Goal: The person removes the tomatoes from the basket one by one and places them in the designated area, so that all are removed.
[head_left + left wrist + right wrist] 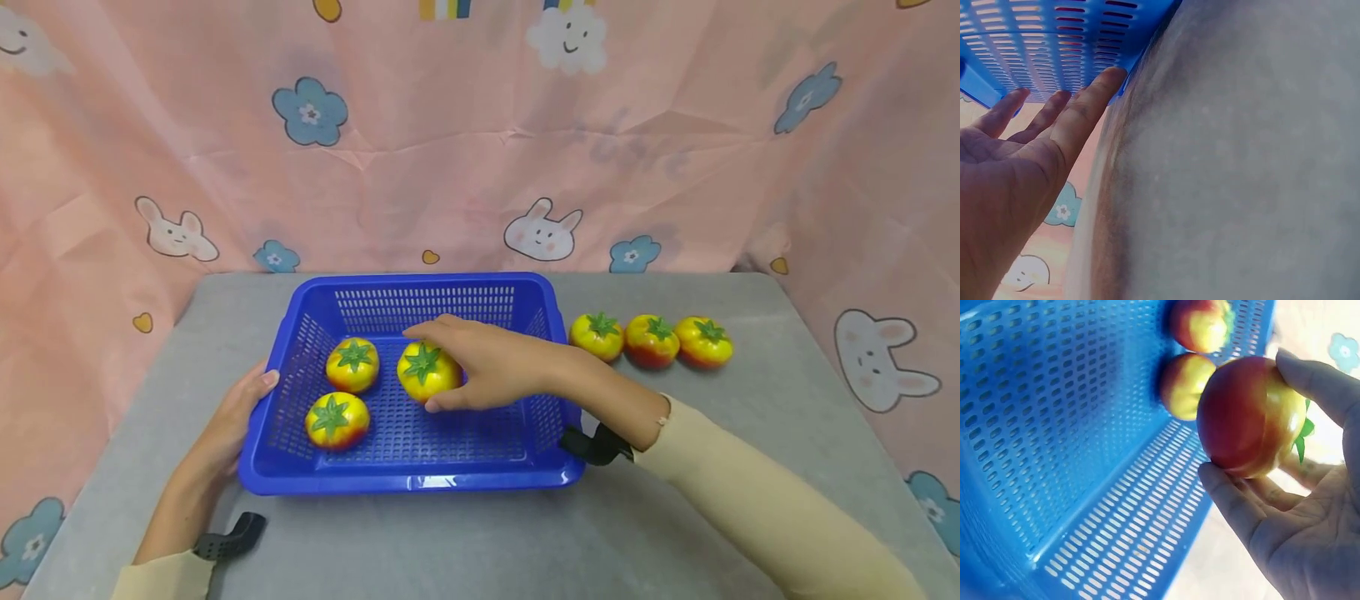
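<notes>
Right hand (491,364) pinching a yellow-red fruit (422,379) between thumb and fingers, over blue basket (480,482), left hand (231,421) spread against basket's outer left side, two similar fruits (337,422) inside, three more fruits (651,343) rowed right of basket, grey table (390,550).

Basket (337,483) at left hand (236,408): plastic, smooth, glossy rim, slotted walls. Fruit (426,377) in right hand (487,362): plastic-looking, smooth, glossy skin, faint seam line; leaf cap (422,363) duller. Table (420,550) beneath both hands: matt, smooth-looking surface. Curtain (435,183) beyond hands: thin cloth, printed, creased, slight sheen. Sleeve (757,492) behind right hand: matt cloth. Wrist bracket (231,537) behind left hand: dark, plastic-looking.
</notes>
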Available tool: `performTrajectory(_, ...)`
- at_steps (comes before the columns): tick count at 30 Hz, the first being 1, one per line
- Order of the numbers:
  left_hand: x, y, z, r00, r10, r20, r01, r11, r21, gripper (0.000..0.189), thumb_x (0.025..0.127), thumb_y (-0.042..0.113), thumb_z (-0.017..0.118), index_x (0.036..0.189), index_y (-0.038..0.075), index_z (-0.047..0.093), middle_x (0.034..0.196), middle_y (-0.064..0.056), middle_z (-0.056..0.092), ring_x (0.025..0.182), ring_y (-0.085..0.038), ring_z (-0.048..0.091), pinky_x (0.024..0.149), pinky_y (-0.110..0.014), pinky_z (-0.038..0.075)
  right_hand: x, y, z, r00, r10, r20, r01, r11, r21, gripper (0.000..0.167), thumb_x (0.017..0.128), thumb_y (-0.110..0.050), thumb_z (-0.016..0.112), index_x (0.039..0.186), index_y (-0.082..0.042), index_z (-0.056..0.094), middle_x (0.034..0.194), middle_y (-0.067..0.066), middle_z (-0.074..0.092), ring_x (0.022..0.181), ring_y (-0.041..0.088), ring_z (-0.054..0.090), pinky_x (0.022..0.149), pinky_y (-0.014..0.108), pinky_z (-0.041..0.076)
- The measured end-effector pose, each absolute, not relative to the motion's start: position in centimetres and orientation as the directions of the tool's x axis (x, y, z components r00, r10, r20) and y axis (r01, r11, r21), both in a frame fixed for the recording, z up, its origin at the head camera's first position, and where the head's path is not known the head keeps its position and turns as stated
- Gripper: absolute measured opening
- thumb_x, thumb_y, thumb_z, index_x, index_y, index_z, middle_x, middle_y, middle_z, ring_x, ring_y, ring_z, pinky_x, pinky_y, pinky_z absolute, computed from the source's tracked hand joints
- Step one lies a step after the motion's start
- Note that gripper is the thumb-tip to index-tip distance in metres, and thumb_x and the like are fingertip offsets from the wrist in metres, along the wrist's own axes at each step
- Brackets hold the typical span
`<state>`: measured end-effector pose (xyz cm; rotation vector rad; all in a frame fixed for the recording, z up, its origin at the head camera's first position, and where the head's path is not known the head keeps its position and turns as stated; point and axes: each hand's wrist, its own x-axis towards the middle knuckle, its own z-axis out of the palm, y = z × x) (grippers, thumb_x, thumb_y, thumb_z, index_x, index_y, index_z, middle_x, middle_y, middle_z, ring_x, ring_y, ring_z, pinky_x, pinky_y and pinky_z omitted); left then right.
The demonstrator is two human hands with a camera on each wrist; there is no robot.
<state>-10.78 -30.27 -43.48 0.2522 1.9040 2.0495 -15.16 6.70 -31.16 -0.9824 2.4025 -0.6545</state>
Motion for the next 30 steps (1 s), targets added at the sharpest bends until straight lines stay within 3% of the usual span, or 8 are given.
performTrajectory(5, -10.8, -30.3, -43.5, -0.930, 0.355, -0.100, -0.131, -0.066, 0.989, 0.035, 0.116, 0.026, 0.029, 0.147, 0.030, 0.045, 0.124, 0.009, 0.075, 0.108, -0.012, 0.076, 0.086, -0.035, 0.066, -14.6, 7.7, -30.7, -0.679, -0.716, -0.164, -0.510, 0.620, -0.596, 0.077, 0.095, -0.041, 0.079, 0.161, -0.020, 0.044, 0.156, 0.003, 0.052, 0.132, 0.017, 0.057, 0.113, 0.037, 0.055)
performTrajectory(7, -10.8, -30.3, -43.4, -0.930, 0.352, -0.104, -0.134, -0.063, 0.989, 0.038, 0.116, 0.027, 0.030, 0.153, 0.025, 0.041, 0.125, 0.010, 0.074, 0.109, -0.011, 0.076, 0.086, -0.034, 0.066, -14.3, 8.1, -30.5, -0.692, -0.710, -0.131, -0.514, 0.611, -0.601, 0.077, 0.095, -0.042, 0.079, 0.161, -0.021, 0.044, 0.156, 0.004, 0.051, 0.132, 0.018, 0.058, 0.112, 0.039, 0.056)
performTrajectory(10, -10.9, -30.3, -43.4, -0.931, 0.349, -0.110, -0.134, -0.045, 0.990, 0.053, 0.117, 0.028, 0.029, 0.166, 0.012, 0.024, 0.127, 0.013, 0.073, 0.111, -0.010, 0.075, 0.088, -0.034, 0.066, -13.8, 8.7, -30.4, -0.712, -0.696, -0.087, -0.515, 0.602, -0.610, 0.078, 0.095, -0.044, 0.079, 0.161, -0.023, 0.044, 0.158, 0.002, 0.050, 0.135, 0.019, 0.056, 0.114, 0.040, 0.055)
performTrajectory(14, -10.9, -30.3, -43.5, -0.930, 0.348, -0.117, -0.140, -0.042, 0.989, 0.061, 0.116, 0.029, 0.030, 0.168, 0.002, 0.012, 0.128, 0.014, 0.072, 0.113, -0.009, 0.074, 0.088, -0.034, 0.066, -13.2, 9.4, -30.6, -0.735, -0.677, -0.034, -0.501, 0.576, -0.646, 0.076, 0.095, -0.043, 0.079, 0.160, -0.026, 0.046, 0.158, 0.000, 0.050, 0.138, 0.018, 0.054, 0.114, 0.043, 0.054)
performTrajectory(20, -10.8, -30.1, -43.5, -0.931, 0.346, -0.119, -0.145, -0.052, 0.988, 0.055, 0.116, 0.029, 0.030, 0.166, 0.007, 0.021, 0.127, 0.012, 0.072, 0.112, -0.010, 0.074, 0.088, -0.034, 0.066, -12.4, 11.1, -30.5, -0.763, -0.645, 0.042, -0.503, 0.552, -0.666, 0.076, 0.093, -0.040, 0.082, 0.160, -0.025, 0.048, 0.159, 0.001, 0.049, 0.141, 0.020, 0.054, 0.116, 0.047, 0.053)
performTrajectory(25, -10.8, -30.1, -43.4, -0.933, 0.339, -0.122, -0.147, -0.049, 0.988, 0.053, 0.116, 0.029, 0.031, 0.165, 0.009, 0.023, 0.126, 0.013, 0.072, 0.112, -0.010, 0.074, 0.088, -0.034, 0.066, -11.7, 12.8, -30.3, -0.797, -0.599, 0.083, -0.483, 0.548, -0.682, 0.078, 0.091, -0.035, 0.084, 0.160, -0.025, 0.047, 0.157, 0.001, 0.049, 0.134, 0.019, 0.058, 0.110, 0.046, 0.057)
performTrajectory(30, -10.8, -30.1, -43.5, -0.934, 0.333, -0.128, -0.152, -0.047, 0.987, 0.053, 0.117, 0.030, 0.031, 0.165, 0.009, 0.023, 0.125, 0.013, 0.073, 0.111, -0.010, 0.074, 0.088, -0.034, 0.066, -11.0, 14.2, -30.9, -0.824, -0.547, 0.148, -0.475, 0.524, -0.707, 0.079, 0.092, -0.027, 0.084, 0.160, -0.024, 0.045, 0.162, 0.003, 0.045, 0.138, 0.024, 0.055, 0.107, 0.046, 0.059)
